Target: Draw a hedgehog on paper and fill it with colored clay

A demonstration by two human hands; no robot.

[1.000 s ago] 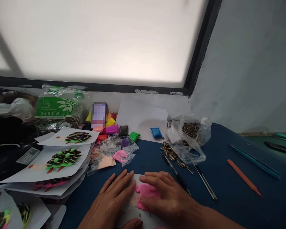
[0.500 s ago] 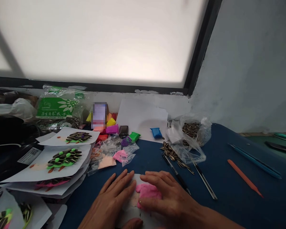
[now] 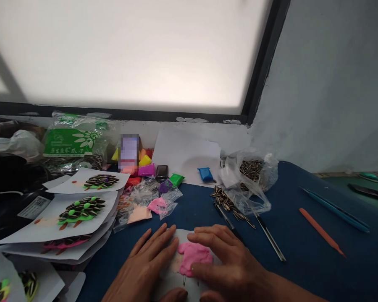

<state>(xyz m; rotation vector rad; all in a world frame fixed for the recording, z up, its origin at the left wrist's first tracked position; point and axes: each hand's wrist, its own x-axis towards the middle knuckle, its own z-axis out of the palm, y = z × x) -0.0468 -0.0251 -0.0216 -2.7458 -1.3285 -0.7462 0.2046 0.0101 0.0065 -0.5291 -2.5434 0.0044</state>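
Observation:
Flattened pink clay [image 3: 193, 258] covers part of a white paper sheet [image 3: 173, 287] at the front of the blue table. A patch of pale peach clay [image 3: 175, 264] joins its left side, and short drawn lines show below it. My left hand [image 3: 148, 264] lies on the sheet's left side, fingers stretched out and holding nothing. Over the right part of the clay is my right hand [image 3: 227, 262], its fingers apart and its thumb touching the pink surface. Part of the clay is hidden under that hand.
Finished seed-and-clay hedgehog pictures [image 3: 82, 209] are stacked at left. Clay packets [image 3: 146, 170] lie behind. Sunflower seeds [image 3: 228, 201] spill near a plastic bag [image 3: 255, 176]. Pens [image 3: 271, 239], an orange clay tool [image 3: 321, 230] and a blue tool [image 3: 337, 209] lie at right.
My right thumb has shifted slightly to the right across the pink clay, uncovering more of it. My left hand stays in place on the paper. The view has turned slightly.

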